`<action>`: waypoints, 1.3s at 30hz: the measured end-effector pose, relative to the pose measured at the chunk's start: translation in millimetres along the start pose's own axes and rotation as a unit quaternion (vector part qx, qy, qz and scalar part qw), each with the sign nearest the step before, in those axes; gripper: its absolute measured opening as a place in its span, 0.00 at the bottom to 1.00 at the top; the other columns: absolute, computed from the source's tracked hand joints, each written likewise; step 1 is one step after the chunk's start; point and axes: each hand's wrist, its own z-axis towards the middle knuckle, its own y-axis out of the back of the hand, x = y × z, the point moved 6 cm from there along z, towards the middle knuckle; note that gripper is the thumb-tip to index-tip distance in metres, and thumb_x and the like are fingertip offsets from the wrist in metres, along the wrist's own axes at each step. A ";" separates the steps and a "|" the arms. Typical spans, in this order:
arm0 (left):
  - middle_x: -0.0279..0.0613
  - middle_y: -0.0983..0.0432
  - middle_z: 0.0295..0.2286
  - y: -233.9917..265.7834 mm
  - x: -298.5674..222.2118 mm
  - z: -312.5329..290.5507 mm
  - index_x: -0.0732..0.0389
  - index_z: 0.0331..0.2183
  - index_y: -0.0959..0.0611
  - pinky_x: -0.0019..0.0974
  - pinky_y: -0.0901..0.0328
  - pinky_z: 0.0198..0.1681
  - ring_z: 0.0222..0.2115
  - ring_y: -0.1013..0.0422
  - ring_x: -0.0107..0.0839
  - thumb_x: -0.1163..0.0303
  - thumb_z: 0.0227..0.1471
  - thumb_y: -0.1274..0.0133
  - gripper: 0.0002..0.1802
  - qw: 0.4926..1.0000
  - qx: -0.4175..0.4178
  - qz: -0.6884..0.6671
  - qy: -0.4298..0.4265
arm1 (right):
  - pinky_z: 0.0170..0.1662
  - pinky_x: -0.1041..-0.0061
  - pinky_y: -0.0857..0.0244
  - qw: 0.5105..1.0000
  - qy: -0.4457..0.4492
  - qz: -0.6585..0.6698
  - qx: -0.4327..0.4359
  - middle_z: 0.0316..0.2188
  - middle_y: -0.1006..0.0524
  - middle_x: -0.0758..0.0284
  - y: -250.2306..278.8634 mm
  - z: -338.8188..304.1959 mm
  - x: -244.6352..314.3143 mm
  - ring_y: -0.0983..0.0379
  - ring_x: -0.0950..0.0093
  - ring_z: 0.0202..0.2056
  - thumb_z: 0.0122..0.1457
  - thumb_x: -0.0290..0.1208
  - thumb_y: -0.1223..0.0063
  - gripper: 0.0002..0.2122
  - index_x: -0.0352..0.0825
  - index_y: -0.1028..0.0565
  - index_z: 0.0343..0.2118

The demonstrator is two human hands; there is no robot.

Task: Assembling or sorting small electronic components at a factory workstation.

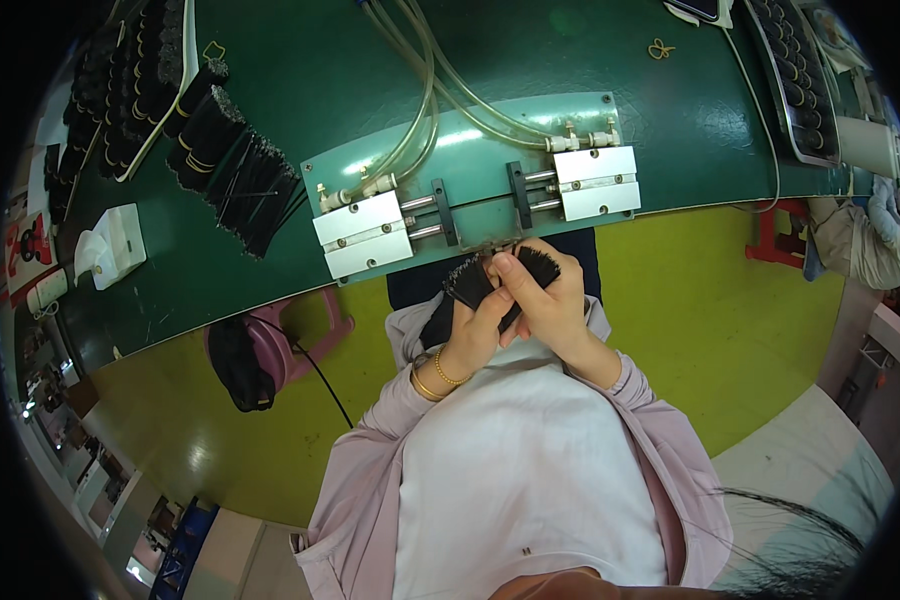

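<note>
Your left grip [475,332] and right grip [555,308] are closed on black strands [467,286], their bristly ends fanning outward to both sides, near the worktop [685,160] edge, on your side of the gap between two black bars [444,212], your right hand nearer it.

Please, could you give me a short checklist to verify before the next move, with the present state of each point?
1. Left hand and right hand both gripping the black strands: ok.
2. Strands gathered evenly: not ok, they fan out to both sides.
3. Black bars standing apart: ok, a gap shows between them.
4. Hands outside that gap: ok, they are just in front of it.
5. Hoses running to both metal blocks: ok.
6. Air supply on: cannot tell.
</note>
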 end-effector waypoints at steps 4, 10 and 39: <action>0.32 0.35 0.20 -0.1 -1.3 -0.4 0.64 0.35 0.31 0.18 0.49 0.12 0.12 0.42 0.15 0.68 0.51 0.62 0.11 1.000 -0.002 0.005 -0.015 | 0.07 0.86 0.45 1.000 -0.003 0.008 0.003 0.17 0.27 0.65 -0.4 -0.2 0.1 0.32 0.79 0.09 0.55 0.30 0.53 0.10 0.26 0.29 0.24; 0.33 0.34 0.18 -2.6 -7.8 -0.5 0.64 0.32 0.31 0.19 0.50 0.11 0.11 0.43 0.15 0.69 0.51 0.61 0.09 0.999 0.002 0.035 -0.004 | 0.08 0.85 0.43 1.000 0.021 0.013 0.018 0.17 0.27 0.64 1.5 -1.7 3.6 0.31 0.79 0.10 0.54 0.29 0.52 0.09 0.26 0.29 0.25; 0.36 0.31 0.22 1.1 -0.8 -5.8 0.66 0.40 0.33 0.19 0.48 0.13 0.13 0.40 0.17 0.67 0.52 0.61 0.15 0.999 0.050 0.009 0.019 | 0.10 0.86 0.40 0.998 0.040 -0.009 0.040 0.21 0.24 0.65 1.1 -4.3 2.5 0.30 0.81 0.13 0.54 0.28 0.53 0.09 0.25 0.27 0.29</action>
